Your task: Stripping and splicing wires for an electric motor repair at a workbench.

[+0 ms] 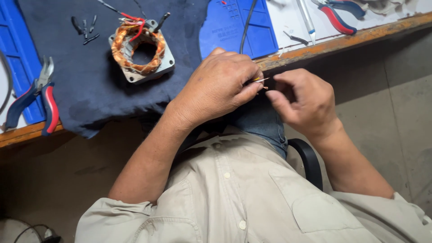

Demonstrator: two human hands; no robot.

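Observation:
My left hand (222, 83) is closed around a thin yellowish wire end (260, 80) that pokes out between its fingertips, just below the bench edge. My right hand (303, 99) pinches at the same wire tip from the right, fingers bent, nearly touching the left hand. Both hands hover over my lap, in front of the wooden bench edge (315, 48). A motor stator (141, 50) with copper windings and red and black leads lies on a dark blue cloth (94, 85) on the bench, left of my hands.
Red-and-blue pliers (42, 96) lie at the bench's left edge, another pair (337, 13) at the top right. A blue mat (234, 24), a black cable (246, 27), small tweezers (294, 38) and small black screws (85, 29) sit on the bench. A chair armrest (308, 159) is below.

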